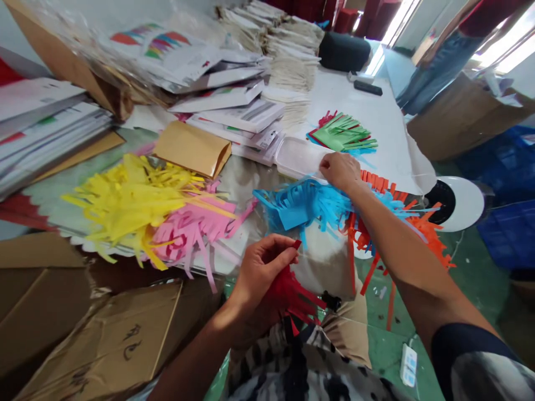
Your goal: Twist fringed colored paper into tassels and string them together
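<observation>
My left hand [267, 270] pinches a piece of red fringed paper [292, 295] at its top corner; the strips hang down over my lap. My right hand [341, 170] reaches to the right end of a shallow clear plastic tray [298, 159]. Its fingertips are pressed together there, and what they hold, if anything, is hidden. Blue fringed paper [292, 206] lies below that hand, and orange fringed paper [430, 234] spreads under and beyond my right forearm. Further left lie pink fringed paper [196, 220] and a yellow fringed pile [129, 197].
A green fringed stack [345, 132] lies on the white tabletop [334, 94] behind the tray. Stacked white packets [238, 100], a brown envelope [192, 147] and cardboard boxes [121, 334] crowd the left. A person's leg [438, 72] shows at upper right. A power strip [408, 365] lies on the floor.
</observation>
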A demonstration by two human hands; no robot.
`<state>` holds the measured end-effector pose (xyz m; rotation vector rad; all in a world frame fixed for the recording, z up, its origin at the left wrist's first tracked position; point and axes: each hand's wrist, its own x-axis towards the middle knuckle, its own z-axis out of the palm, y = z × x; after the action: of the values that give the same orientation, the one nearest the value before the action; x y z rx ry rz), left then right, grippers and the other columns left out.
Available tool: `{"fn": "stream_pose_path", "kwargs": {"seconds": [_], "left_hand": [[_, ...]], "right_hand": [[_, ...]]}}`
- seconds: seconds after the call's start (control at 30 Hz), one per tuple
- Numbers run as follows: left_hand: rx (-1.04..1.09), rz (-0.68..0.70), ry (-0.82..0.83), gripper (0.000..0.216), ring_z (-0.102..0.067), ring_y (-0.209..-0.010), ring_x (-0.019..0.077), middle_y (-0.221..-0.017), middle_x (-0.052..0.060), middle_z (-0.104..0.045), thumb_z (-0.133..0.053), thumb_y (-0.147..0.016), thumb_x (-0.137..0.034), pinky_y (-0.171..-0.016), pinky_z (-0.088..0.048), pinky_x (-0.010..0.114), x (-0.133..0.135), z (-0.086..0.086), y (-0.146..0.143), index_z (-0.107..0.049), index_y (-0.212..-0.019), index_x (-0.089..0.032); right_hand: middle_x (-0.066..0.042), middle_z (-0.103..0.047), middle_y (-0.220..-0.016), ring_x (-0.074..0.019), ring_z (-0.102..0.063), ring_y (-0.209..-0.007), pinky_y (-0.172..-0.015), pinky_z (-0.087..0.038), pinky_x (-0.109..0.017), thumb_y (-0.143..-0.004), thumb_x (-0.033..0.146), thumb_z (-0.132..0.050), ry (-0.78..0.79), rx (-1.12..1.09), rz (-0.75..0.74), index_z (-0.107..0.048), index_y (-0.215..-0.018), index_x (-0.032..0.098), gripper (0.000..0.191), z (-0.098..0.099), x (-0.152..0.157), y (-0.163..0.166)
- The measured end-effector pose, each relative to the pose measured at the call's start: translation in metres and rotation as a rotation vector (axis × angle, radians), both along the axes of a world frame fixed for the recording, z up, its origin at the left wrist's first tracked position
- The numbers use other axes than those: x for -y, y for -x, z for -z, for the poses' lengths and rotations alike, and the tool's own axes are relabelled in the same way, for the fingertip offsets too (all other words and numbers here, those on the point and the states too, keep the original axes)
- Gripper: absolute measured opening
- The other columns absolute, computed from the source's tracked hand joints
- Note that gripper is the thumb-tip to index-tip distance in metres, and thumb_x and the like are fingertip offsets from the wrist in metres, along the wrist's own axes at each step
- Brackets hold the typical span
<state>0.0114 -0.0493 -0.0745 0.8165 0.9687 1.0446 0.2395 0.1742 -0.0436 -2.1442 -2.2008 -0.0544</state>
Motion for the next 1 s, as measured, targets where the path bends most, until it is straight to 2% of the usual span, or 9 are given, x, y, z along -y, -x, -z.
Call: {"fn": "stream_pose_path", "kwargs": {"seconds": [0.1, 0.27, 0.47, 0.53, 0.6, 0.67, 0.73, 0.9, 1.0], "left_hand": [[0.004, 0.002, -0.004, 0.021, -0.071, -0.074, 0.0123, -0.080, 0.001, -0.077, -0.086, -0.083, -0.036, -0.072, -0.055, 0.021, 0.005, 0.000, -0.002, -0.079, -0.093, -0.019], [-0.010, 0.003, 0.003, 0.025, -0.070, -0.073, 0.0122, -0.081, 0.002, -0.076, -0.087, -0.081, -0.039, -0.069, -0.054, 0.020, 0.014, -0.004, -0.003, -0.079, -0.093, -0.018], [-0.010, -0.020, -0.036, 0.024, -0.069, -0.074, 0.0114, -0.083, 0.001, -0.075, -0.085, -0.084, -0.039, -0.070, -0.055, 0.019, 0.020, -0.008, -0.001, -0.079, -0.093, -0.019], [-0.012, -0.008, -0.043, 0.023, -0.068, -0.074, 0.0114, -0.083, 0.001, -0.075, -0.085, -0.084, -0.039, -0.070, -0.055, 0.020, 0.022, -0.010, -0.002, -0.078, -0.093, -0.019], [-0.020, -0.010, -0.052, 0.022, -0.067, -0.072, 0.0112, -0.081, 0.000, -0.073, -0.084, -0.085, -0.039, -0.068, -0.054, 0.020, 0.024, -0.012, -0.003, -0.078, -0.093, -0.019], [-0.039, -0.033, -0.069, 0.021, -0.067, -0.070, 0.0115, -0.079, 0.000, -0.072, -0.083, -0.086, -0.038, -0.068, -0.053, 0.021, 0.027, -0.013, -0.006, -0.077, -0.093, -0.019], [-0.071, -0.066, -0.099, 0.020, -0.067, -0.071, 0.0120, -0.079, 0.000, -0.072, -0.082, -0.086, -0.038, -0.068, -0.053, 0.021, 0.031, -0.016, -0.009, -0.077, -0.093, -0.019], [-0.179, -0.126, -0.209, 0.016, -0.068, -0.075, 0.0130, -0.083, 0.002, -0.075, -0.080, -0.087, -0.034, -0.072, -0.053, 0.022, 0.042, -0.022, -0.019, -0.078, -0.089, -0.019], [-0.191, -0.128, -0.215, 0.016, -0.067, -0.073, 0.0124, -0.081, 0.001, -0.075, -0.080, -0.087, -0.034, -0.070, -0.052, 0.022, 0.050, -0.025, -0.022, -0.078, -0.089, -0.019]], "right_hand": [[-0.013, -0.080, -0.115, -0.0341, -0.069, -0.114, -0.093, -0.051, -0.041, -0.091, 0.026, -0.065, 0.045, 0.000, -0.021, -0.082, -0.113, 0.022, 0.028, -0.001, -0.002, 0.000], [-0.018, -0.080, -0.112, -0.0376, -0.070, -0.113, -0.096, -0.050, -0.046, -0.087, 0.018, -0.064, -0.014, -0.035, -0.028, -0.084, -0.102, 0.017, 0.025, 0.001, -0.003, 0.002], [-0.012, -0.082, -0.102, -0.0267, -0.073, -0.097, -0.086, -0.051, -0.035, -0.091, 0.019, -0.058, -0.105, -0.192, -0.070, -0.081, -0.100, 0.016, 0.025, 0.001, 0.003, -0.004], [-0.010, -0.081, -0.096, -0.0223, -0.072, -0.086, -0.080, -0.052, -0.032, -0.089, 0.019, -0.060, -0.152, -0.368, -0.097, -0.080, -0.097, 0.014, 0.022, -0.004, 0.007, -0.005], [-0.008, -0.080, -0.086, -0.0194, -0.071, -0.077, -0.075, -0.054, -0.031, -0.084, 0.018, -0.067, -0.187, -0.697, -0.151, -0.079, -0.091, 0.013, 0.015, -0.011, 0.020, -0.003], [-0.005, -0.078, -0.081, -0.0185, -0.071, -0.076, -0.074, -0.056, -0.032, -0.077, 0.018, -0.075, -0.179, -1.058, -0.226, -0.079, -0.088, 0.015, 0.012, -0.018, 0.046, 0.002], [-0.002, -0.079, -0.084, -0.0193, -0.074, -0.082, -0.078, -0.059, -0.033, -0.073, 0.022, -0.084, -0.123, -1.284, -0.284, -0.080, -0.092, 0.020, 0.019, -0.021, 0.087, 0.010], [-0.001, -0.081, -0.090, -0.0205, -0.077, -0.083, -0.079, -0.064, -0.036, -0.079, 0.038, -0.090, 0.045, -1.521, -0.220, -0.082, -0.096, 0.028, 0.022, -0.009, 0.204, 0.030], [-0.001, -0.080, -0.086, -0.0188, -0.075, -0.078, -0.072, -0.062, -0.033, -0.081, 0.037, -0.089, -0.051, -1.513, -0.137, -0.082, -0.092, 0.027, 0.016, 0.000, 0.238, 0.030]]}}
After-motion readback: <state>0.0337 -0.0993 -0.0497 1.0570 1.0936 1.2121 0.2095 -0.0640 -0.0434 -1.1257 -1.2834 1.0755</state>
